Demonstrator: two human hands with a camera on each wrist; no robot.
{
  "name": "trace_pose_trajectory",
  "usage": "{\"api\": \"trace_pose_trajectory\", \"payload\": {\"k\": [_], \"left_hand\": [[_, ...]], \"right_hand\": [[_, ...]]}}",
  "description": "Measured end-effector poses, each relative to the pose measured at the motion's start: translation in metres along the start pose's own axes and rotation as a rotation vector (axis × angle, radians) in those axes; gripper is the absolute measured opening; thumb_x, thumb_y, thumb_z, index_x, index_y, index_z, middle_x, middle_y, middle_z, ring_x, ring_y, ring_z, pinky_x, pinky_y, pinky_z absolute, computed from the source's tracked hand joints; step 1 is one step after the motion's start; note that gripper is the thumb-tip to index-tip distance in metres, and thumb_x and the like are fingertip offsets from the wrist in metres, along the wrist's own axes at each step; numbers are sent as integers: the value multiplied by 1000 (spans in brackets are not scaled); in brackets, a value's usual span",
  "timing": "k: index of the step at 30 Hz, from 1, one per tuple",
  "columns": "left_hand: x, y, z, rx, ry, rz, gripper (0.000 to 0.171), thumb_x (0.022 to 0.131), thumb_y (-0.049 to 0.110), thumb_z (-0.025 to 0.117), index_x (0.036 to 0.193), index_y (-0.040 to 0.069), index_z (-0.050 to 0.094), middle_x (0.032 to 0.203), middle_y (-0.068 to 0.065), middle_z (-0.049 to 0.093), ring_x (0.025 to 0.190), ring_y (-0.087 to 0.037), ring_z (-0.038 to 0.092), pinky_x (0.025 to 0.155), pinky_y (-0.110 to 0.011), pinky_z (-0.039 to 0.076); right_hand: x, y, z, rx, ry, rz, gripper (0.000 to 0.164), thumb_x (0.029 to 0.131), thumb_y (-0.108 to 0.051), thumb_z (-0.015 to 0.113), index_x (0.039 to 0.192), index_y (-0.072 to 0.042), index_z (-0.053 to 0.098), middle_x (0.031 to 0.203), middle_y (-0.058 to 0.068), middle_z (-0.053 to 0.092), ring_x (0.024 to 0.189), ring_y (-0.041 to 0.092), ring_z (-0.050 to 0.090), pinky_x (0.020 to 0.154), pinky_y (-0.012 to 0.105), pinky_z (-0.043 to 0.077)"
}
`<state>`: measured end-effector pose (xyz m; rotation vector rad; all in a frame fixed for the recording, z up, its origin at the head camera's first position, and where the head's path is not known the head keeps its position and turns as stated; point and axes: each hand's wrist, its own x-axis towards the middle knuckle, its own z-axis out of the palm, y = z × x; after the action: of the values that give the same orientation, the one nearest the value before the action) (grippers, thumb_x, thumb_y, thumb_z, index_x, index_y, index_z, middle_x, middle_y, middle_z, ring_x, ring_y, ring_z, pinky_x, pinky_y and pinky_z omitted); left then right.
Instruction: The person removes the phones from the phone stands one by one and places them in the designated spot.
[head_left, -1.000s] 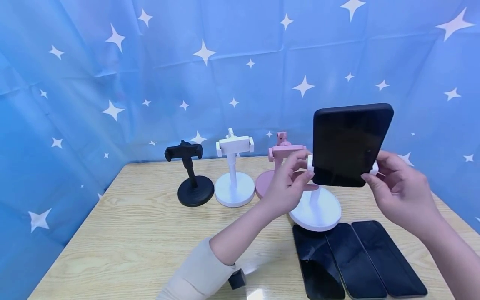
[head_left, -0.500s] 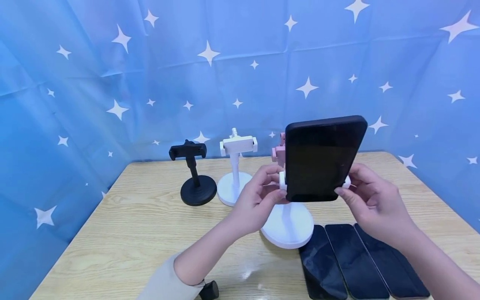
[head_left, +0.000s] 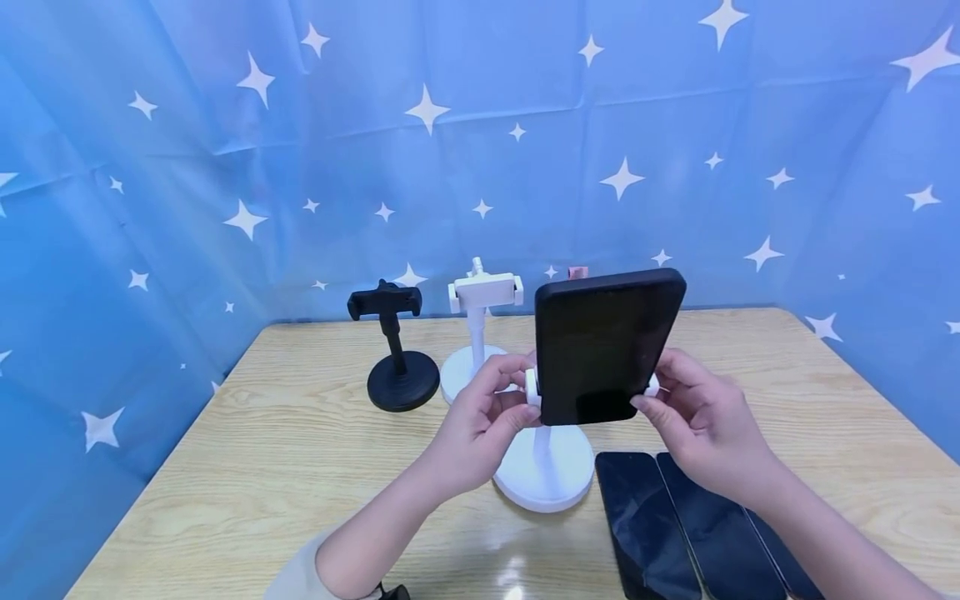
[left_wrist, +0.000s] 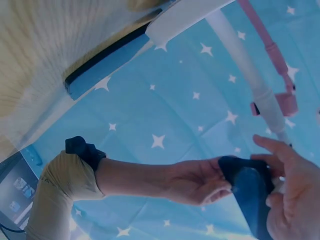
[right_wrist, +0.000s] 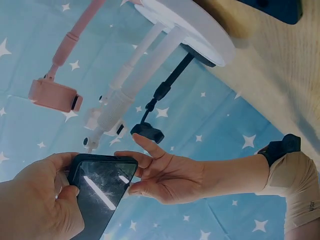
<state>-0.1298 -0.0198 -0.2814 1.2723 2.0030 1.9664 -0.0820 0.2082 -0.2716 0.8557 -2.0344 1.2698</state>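
Note:
A black phone [head_left: 607, 350] stands upright, tilted, in the holder of a white phone stand [head_left: 543, 475]. My left hand [head_left: 480, 425] grips the holder's left clamp end, thumb in front and fingers behind. On the opposite side, my right hand [head_left: 712, 425] pinches the right clamp end, its thumb by the phone's lower corner. In the right wrist view the phone [right_wrist: 102, 195] shows its glossy screen between both hands. The stand's round base [right_wrist: 215, 45] is seen edge-on there; whether it touches the table I cannot tell. The phone hides most of the holder in the head view.
At the back of the wooden table [head_left: 247, 467] are a black stand [head_left: 401, 383] and a second white stand [head_left: 486, 292]. A pink stand [right_wrist: 52, 95] is mostly hidden behind the phone in the head view. Three dark phones [head_left: 648, 517] lie side by side at front right.
Both hands have moved the white stand with its phone leftward and nearer to me, off the flat phones' far end. The pink stand has become mostly covered.

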Motion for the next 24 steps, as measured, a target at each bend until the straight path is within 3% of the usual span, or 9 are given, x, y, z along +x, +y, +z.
{"api": "trace_pose_trajectory", "payload": {"k": [4, 10, 18, 24], "left_hand": [[-4, -3, 0, -1, -13, 0, 30, 89, -8, 48, 118, 0, 43, 103, -23, 52, 96, -32, 62, 80, -29, 52], [-11, -5, 1, 26, -38, -12, 30, 89, -7, 50, 118, -1, 42, 103, -22, 54, 93, -32, 62, 82, -27, 51], [-12, -7, 1, 40, -58, 21, 31, 89, -7, 49, 118, -1, 41, 108, -22, 54, 95, -31, 62, 83, -29, 50], [-9, -5, -6, 68, -108, 19, 33, 90, -4, 51, 121, 0, 41, 107, -19, 54, 98, -25, 61, 85, -30, 50]], "right_hand": [[-4, 0, 0, -30, -13, 34, 41, 78, 21, 56, 113, 1, 56, 94, -4, 55, 49, 4, 40, 40, 19, 30], [-10, 0, 1, -19, -35, 51, 46, 75, 25, 55, 113, -1, 56, 93, -2, 54, 57, 6, 45, 44, 19, 34], [-14, 0, 2, -50, -28, 48, 50, 72, 27, 55, 112, -3, 56, 84, -5, 51, 52, 4, 42, 43, 19, 33], [-10, -2, 0, -59, -69, 32, 48, 74, 23, 57, 116, 0, 55, 101, -5, 59, 73, 4, 55, 56, 12, 42]]}}
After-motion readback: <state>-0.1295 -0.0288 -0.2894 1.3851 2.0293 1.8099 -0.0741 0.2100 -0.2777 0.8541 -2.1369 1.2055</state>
